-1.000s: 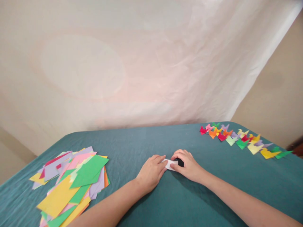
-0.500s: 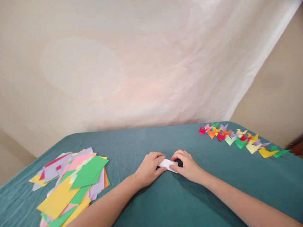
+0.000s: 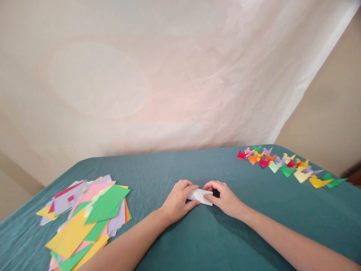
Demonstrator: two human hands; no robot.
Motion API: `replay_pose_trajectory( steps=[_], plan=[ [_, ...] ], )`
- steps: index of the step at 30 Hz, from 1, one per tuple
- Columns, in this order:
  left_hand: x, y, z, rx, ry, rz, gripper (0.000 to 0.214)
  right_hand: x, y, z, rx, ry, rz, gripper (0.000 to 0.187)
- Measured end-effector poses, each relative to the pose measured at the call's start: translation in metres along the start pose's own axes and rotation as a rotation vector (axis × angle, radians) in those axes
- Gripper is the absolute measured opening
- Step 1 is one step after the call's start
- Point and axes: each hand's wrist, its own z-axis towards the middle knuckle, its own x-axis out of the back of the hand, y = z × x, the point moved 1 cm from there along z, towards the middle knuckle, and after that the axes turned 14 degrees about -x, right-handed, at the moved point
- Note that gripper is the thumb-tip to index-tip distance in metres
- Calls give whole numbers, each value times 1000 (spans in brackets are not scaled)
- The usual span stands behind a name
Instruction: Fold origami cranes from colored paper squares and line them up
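Observation:
A small folded piece of white paper [image 3: 199, 195] lies low over the table between my two hands. My left hand [image 3: 180, 201] grips its left end, with the thumb at the near edge and the fingers at the far edge. At the right end, my right hand [image 3: 224, 198] pinches the paper between thumb and curled index finger. Something dark [image 3: 216, 193] shows inside the curve of my right hand; I cannot make out what it is. Creases are visible on the paper's upper face.
A spread pile of coloured paper sheets [image 3: 108, 205] lies at the left. Rows of small folded paper birds [image 3: 287, 170] in many colours stand at the far right. A dark green cloth [image 3: 175, 241] covers the table, and a pale hanging sheet [image 3: 180, 82] rises behind it.
My right thumb and fingers have shifted slightly on the paper, and more of its right end shows. My left hand stays almost in place.

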Motion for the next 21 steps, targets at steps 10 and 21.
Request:
replay_pose_trajectory(
  steps=[10,21],
  plan=[
    [2,-2,3,85,95,-170,23,2,-1,-1,10,42,31,14],
    [-1,-7,2,131,100,-179,27,2,3,0,-22,53,52,14]
  ],
)
